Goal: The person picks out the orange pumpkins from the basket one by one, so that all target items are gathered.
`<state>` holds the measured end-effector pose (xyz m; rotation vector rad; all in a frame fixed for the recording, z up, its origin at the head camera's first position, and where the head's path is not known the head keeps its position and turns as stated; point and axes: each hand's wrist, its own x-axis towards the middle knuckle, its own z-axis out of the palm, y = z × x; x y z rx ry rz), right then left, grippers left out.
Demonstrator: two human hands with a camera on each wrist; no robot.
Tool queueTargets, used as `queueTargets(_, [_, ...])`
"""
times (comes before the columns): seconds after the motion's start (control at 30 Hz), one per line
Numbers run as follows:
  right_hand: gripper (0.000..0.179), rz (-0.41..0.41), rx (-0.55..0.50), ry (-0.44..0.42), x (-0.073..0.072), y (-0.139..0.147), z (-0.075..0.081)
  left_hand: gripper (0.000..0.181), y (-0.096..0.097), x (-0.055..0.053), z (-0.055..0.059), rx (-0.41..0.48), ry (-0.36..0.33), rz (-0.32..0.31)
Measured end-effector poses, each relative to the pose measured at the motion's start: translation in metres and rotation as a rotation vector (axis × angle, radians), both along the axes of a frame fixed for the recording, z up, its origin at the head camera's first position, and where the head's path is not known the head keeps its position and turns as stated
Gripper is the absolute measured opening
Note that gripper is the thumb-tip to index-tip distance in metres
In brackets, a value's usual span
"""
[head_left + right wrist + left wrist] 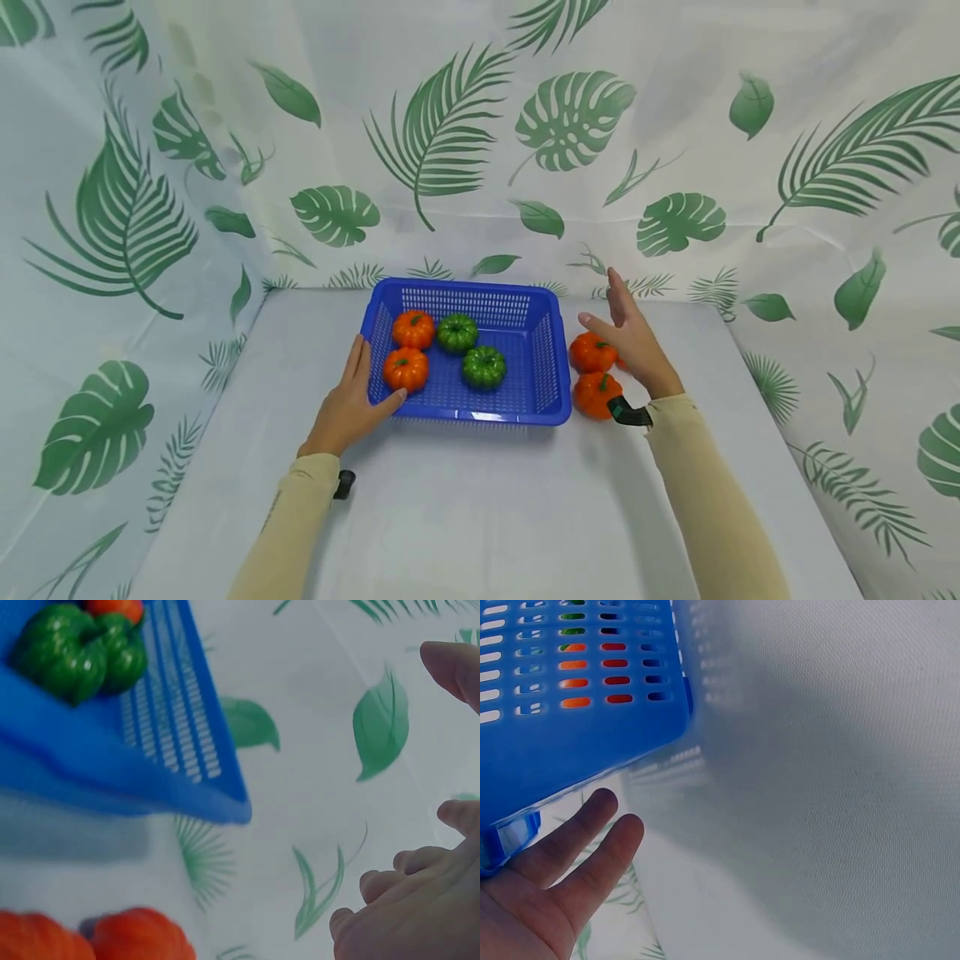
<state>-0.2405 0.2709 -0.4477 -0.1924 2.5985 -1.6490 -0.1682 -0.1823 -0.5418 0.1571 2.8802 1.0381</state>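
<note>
A blue plastic basket [566, 367] holds two orange mini pumpkins [413, 330] on its left side and two green mini pumpkins [483, 368] nearer its middle. My left hand [348, 408] rests against the basket's front left corner, thumb over the front rim and fingers along the outer left side. Two of its fingers [611, 847] look straight in the left wrist view; the thumb is out of sight there. To the right of the basket, my right hand [633, 342] hovers with fingers extended and thumb apart, holding nothing. Near it lie orange pumpkins [596, 395], one mostly hidden behind the hand.
A white table [480, 508] carries everything. Behind it and at both sides hangs a white sheet [697, 125] printed with green leaves. Dark straps [628, 412] sit at the wrists.
</note>
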Motion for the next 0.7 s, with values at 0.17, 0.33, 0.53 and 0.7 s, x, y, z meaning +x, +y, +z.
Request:
queueTargets(0.17, [0.099,0.057,-0.048,0.002,-0.002,-0.016,0.004,0.115,0.001,0.0,0.0,0.006,-0.002,0.005])
queueTargets(0.33, [0.097,0.108,-0.058,-0.021,-0.004,-0.033,0.004,0.114,0.002,0.001,0.0,0.007,0.0,0.007])
queueTargets(0.53, [0.088,0.186,-0.013,-0.023,-0.01,-0.051,0.005,0.113,0.003,0.002,0.001,0.006,0.009,0.004])
queueTargets(0.7, [0.085,0.271,0.005,0.001,-0.017,-0.064,0.009,0.113,0.003,0.002,0.001,0.001,0.016,0.007])
